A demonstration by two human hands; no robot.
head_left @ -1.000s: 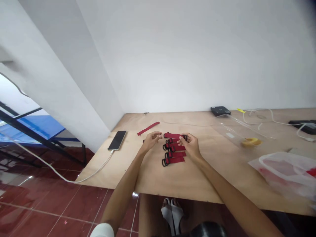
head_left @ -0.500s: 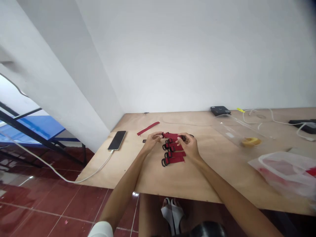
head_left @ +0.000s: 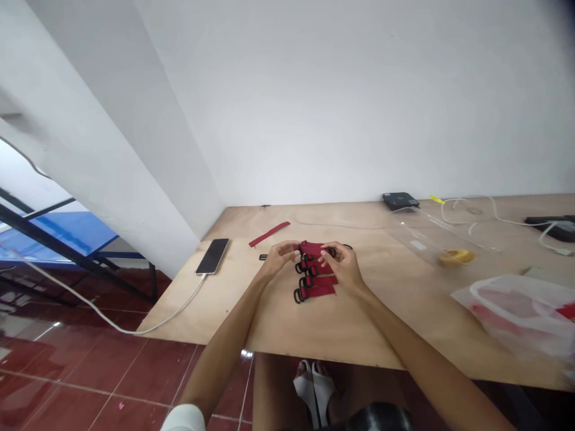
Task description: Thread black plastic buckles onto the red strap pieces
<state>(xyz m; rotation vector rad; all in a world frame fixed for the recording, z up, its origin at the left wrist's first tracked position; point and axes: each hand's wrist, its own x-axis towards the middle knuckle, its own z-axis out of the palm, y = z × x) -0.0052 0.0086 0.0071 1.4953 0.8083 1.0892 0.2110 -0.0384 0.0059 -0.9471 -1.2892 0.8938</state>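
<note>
Together, the left hand (head_left: 279, 258) and right hand (head_left: 342, 263) pinch a red strap (head_left: 311, 248) by its ends, just above the other straps (head_left: 317, 286) lying on the table (head_left: 323, 329).

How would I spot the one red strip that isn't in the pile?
Start at the plywood table and find the smartphone near its left edge. Just right of it lies a loose red strip, flat and alone, with no black buckle, unlike the stacked straps.
</note>
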